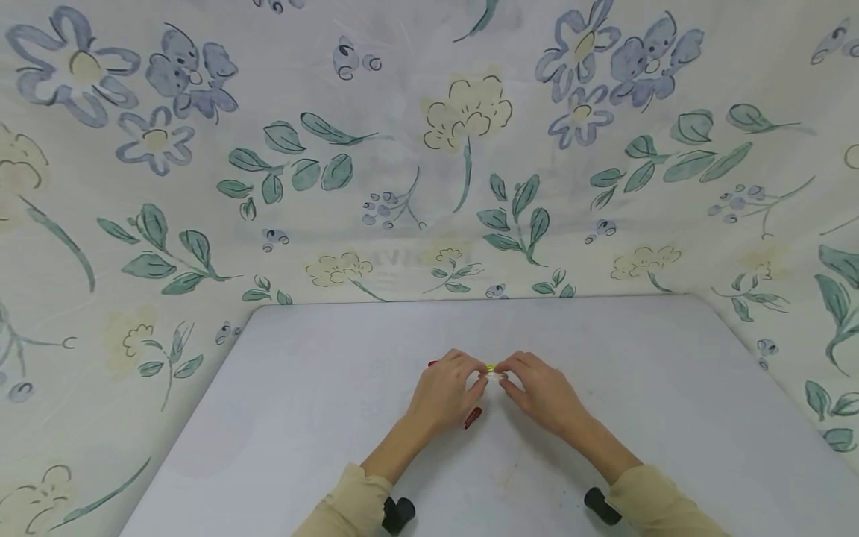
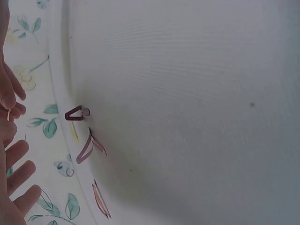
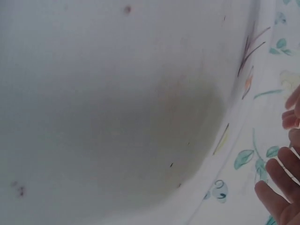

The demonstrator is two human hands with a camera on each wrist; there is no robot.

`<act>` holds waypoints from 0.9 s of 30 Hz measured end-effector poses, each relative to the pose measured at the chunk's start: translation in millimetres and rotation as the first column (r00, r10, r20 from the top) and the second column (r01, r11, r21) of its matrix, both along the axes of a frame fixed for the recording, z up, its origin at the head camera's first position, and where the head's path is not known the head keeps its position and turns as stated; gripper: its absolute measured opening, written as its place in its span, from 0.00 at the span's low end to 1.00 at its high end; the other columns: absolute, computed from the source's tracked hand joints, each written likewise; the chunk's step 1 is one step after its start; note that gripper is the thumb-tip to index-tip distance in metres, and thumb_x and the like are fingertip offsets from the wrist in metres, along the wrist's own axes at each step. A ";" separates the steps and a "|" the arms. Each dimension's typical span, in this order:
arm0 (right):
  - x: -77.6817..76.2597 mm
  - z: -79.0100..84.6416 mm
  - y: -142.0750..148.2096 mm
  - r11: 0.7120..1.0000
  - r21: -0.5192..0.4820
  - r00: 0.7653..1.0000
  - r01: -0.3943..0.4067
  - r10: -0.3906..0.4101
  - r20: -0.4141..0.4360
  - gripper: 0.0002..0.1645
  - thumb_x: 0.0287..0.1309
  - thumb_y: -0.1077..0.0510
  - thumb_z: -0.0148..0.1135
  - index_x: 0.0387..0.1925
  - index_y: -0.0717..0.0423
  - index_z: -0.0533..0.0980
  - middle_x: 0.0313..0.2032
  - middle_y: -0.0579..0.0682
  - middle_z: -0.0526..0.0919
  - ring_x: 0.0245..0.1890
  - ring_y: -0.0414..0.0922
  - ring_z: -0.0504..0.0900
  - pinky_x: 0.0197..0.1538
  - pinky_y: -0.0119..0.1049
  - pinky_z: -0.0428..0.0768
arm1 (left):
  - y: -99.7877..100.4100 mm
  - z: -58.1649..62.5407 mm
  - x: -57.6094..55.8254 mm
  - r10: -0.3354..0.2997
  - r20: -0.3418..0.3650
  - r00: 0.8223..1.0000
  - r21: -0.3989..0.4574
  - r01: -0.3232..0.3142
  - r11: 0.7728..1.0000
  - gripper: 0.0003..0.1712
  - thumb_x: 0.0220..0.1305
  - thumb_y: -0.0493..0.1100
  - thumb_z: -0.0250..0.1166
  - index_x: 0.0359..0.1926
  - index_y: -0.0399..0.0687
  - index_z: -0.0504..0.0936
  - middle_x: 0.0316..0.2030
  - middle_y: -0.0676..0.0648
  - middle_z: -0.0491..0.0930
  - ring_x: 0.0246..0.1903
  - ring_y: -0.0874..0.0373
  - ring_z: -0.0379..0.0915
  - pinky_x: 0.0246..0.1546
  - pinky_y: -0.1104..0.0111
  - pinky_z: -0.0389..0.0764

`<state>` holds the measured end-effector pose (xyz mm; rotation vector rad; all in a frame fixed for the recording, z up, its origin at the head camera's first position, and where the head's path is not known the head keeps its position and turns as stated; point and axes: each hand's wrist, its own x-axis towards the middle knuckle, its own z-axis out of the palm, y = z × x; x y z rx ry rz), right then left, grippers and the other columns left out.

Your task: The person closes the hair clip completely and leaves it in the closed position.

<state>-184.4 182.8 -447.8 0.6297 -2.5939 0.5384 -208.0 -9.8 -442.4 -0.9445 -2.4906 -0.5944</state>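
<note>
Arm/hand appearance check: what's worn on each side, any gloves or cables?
Left hand and right hand are both bare; no gloves visible. Left sleeve and right sleeve are plain pale yellow-beige, ending above the wrists. A black, rounded unit shows beside each cuff: left unit, right unit. No cables or markings discernible.

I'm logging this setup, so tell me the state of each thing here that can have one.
Pale strip, held above the table
Left hand, pinching the strip
Right hand, pinching the strip
Pink clip, arms spread apart
Dark red clip, unheld, open or closed unclear
Orange-red clip, unheld, open or closed unclear
Yellow piece, unheld, partly hidden
</note>
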 end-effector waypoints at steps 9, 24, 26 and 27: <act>-7.7 2.0 1.7 0.999 0.017 0.999 0.028 -0.029 0.045 0.14 0.54 0.60 0.73 0.43 0.53 0.81 0.40 0.46 0.83 0.41 0.44 0.83 0.43 0.37 0.84 | 5.4 -0.1 -9.6 0.043 0.085 0.995 -0.033 -0.040 0.999 0.06 0.64 0.45 0.67 0.40 0.51 0.86 0.41 0.53 0.86 0.47 0.58 0.79 0.39 0.68 0.83; -21.6 -3.1 3.8 0.997 0.043 0.993 0.064 -0.068 0.096 0.12 0.55 0.60 0.71 0.43 0.53 0.82 0.39 0.46 0.83 0.39 0.44 0.83 0.42 0.38 0.83 | 16.4 -3.7 -23.3 0.110 0.162 0.981 -0.080 -0.098 0.992 0.07 0.64 0.46 0.68 0.40 0.52 0.86 0.42 0.52 0.86 0.46 0.58 0.79 0.36 0.66 0.83; -22.8 -4.9 4.2 0.997 0.041 0.991 0.060 -0.064 0.117 0.11 0.56 0.60 0.71 0.43 0.53 0.82 0.39 0.46 0.83 0.39 0.44 0.83 0.42 0.38 0.83 | 17.2 -5.8 -24.8 0.115 0.168 0.979 -0.091 -0.101 0.991 0.06 0.63 0.46 0.68 0.40 0.52 0.87 0.42 0.52 0.86 0.47 0.58 0.79 0.36 0.66 0.83; -23.5 -5.9 4.2 0.998 0.040 0.990 0.057 -0.061 0.125 0.11 0.57 0.60 0.70 0.42 0.53 0.82 0.39 0.46 0.83 0.39 0.44 0.83 0.42 0.39 0.83 | 17.4 -6.6 -25.2 0.115 0.168 0.979 -0.097 -0.100 0.990 0.06 0.63 0.46 0.68 0.40 0.52 0.87 0.42 0.52 0.86 0.47 0.58 0.79 0.36 0.66 0.82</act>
